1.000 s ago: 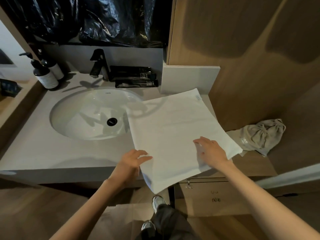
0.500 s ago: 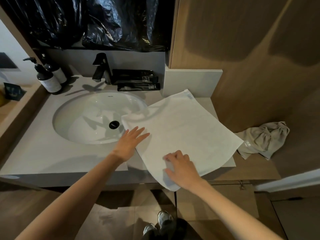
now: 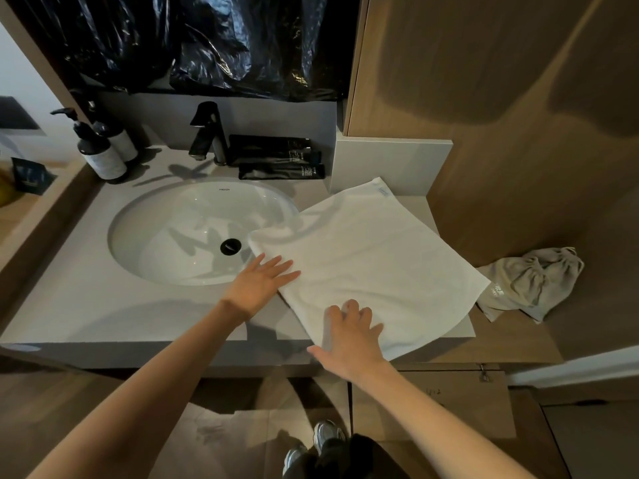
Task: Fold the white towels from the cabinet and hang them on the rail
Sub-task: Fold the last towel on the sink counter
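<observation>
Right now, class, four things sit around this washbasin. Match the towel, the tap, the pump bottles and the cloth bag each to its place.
Things:
1 towel
2 tap
3 pump bottles
4 cloth bag

Places:
A behind the basin
B on the wooden ledge, far right
C back left corner of the counter
D spread on the counter, one corner over the basin

Pairs: 1-D, 2-A, 3-C, 4-B

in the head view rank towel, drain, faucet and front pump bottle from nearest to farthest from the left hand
From the left hand:
1. towel, touched at its left edge
2. drain, just beyond the hand, slightly left
3. faucet, at the back of the counter
4. pump bottle, far left back corner
</observation>
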The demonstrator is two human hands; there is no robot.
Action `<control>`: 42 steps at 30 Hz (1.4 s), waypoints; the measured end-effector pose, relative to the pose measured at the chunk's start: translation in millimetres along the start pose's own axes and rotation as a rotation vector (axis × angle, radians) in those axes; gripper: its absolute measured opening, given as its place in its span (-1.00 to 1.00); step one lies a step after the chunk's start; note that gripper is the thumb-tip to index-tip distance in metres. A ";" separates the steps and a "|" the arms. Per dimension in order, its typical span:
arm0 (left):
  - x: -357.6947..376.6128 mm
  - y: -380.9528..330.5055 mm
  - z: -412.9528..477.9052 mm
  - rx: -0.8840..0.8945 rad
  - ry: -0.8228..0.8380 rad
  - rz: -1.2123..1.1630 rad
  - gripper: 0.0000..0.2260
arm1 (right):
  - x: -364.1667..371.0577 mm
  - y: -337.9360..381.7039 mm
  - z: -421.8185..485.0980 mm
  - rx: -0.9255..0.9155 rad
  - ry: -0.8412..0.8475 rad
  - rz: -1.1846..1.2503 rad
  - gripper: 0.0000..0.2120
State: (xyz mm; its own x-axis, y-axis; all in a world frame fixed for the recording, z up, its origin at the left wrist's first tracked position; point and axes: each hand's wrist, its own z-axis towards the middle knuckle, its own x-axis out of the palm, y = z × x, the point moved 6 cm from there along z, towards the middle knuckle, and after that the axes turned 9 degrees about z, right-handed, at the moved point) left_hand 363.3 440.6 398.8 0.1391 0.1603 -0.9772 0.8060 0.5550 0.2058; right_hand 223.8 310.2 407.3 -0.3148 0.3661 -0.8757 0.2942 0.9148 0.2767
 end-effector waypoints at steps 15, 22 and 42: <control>-22.4 -69.8 -39.5 0.006 -0.095 -0.059 -0.42 | 5.7 -40.3 -20.2 0.003 -0.085 -0.117 -0.47; -21.0 -95.8 -43.0 -0.048 0.091 0.022 -0.43 | -16.8 -74.1 -49.6 -0.135 -0.127 -0.026 -0.38; -64.9 -137.3 -70.2 -0.462 0.217 0.023 -0.50 | -79.9 -208.3 -136.9 -0.118 -0.395 -0.140 -0.63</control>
State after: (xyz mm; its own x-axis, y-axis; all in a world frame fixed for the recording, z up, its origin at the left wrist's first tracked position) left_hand 203.2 411.3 437.7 -0.0083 0.3152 -0.9490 0.4591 0.8443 0.2764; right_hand 64.2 113.7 473.7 0.0316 0.1646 -0.9859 0.1603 0.9728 0.1675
